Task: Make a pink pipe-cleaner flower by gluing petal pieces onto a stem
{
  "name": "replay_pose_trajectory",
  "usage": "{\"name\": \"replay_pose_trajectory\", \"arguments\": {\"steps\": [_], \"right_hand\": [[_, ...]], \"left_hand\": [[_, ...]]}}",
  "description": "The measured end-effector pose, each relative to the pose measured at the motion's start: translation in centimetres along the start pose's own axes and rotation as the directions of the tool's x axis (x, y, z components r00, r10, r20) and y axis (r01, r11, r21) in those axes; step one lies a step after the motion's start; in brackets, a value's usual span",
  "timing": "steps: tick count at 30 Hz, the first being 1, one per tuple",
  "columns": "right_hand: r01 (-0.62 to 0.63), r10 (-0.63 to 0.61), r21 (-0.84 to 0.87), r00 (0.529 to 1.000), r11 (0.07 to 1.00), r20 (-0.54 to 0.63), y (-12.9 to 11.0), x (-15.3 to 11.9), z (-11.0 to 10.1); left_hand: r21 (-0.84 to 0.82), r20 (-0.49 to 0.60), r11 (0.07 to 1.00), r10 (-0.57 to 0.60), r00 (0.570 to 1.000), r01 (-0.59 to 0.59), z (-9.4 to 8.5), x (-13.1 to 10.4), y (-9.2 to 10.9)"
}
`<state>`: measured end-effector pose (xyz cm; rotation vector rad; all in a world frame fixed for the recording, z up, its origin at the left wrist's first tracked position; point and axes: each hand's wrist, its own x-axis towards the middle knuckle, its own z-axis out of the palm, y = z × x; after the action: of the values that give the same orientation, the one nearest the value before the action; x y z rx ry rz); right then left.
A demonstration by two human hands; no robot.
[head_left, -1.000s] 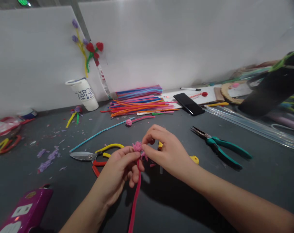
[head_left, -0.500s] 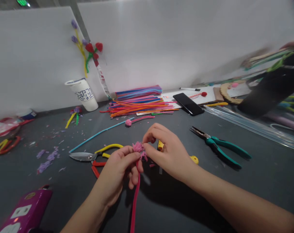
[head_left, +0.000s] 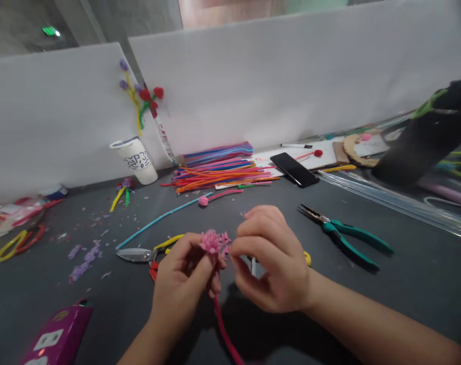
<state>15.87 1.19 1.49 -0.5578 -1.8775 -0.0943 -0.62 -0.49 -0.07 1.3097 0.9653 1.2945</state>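
My left hand (head_left: 187, 284) is closed, thumb and fingers pinching a pink pipe-cleaner flower (head_left: 210, 242) just below its fluffy head. From under those fingers its darker pink stem (head_left: 226, 332) runs down toward the bottom of the view. Just right of the flower, apart from it, my right hand (head_left: 272, 258) is curled with thumb and index fingertips together; anything between them is too small or hidden to make out. Small pink clippings (head_left: 225, 238) show on the table between the hands. Scissors (head_left: 137, 255) with red and yellow handles lie partly behind my left hand.
Green-handled long-nose pliers (head_left: 340, 230) lie to the right, beyond my right hand. Behind are a pile of coloured pipe cleaners (head_left: 219, 172), a phone (head_left: 294, 170) and a paper cup (head_left: 137, 161). A purple box (head_left: 59, 332) sits front left; a dark bottle (head_left: 416, 137) stands right.
My right hand has drawn back from the flower to the right, and its fingers have curled. My left hand has tilted the flower head more toward me. The camera view has tipped upward.
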Motion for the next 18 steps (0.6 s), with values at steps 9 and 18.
{"name": "replay_pose_trajectory", "arguments": {"steps": [9, 18], "right_hand": [[0.088, -0.091, -0.045, 0.994, 0.995, -0.066, -0.8, 0.2, -0.1], [0.045, -0.046, -0.025, 0.997, 0.999, -0.069, -0.1, 0.2, -0.2]], "left_hand": [[0.383, 0.162, 0.724, 0.560, 0.813, -0.574, -1.5, -0.8, -0.5], [0.292, -0.148, 0.845, 0.502, 0.852, -0.447, 0.5, -1.7, 0.1]]}}
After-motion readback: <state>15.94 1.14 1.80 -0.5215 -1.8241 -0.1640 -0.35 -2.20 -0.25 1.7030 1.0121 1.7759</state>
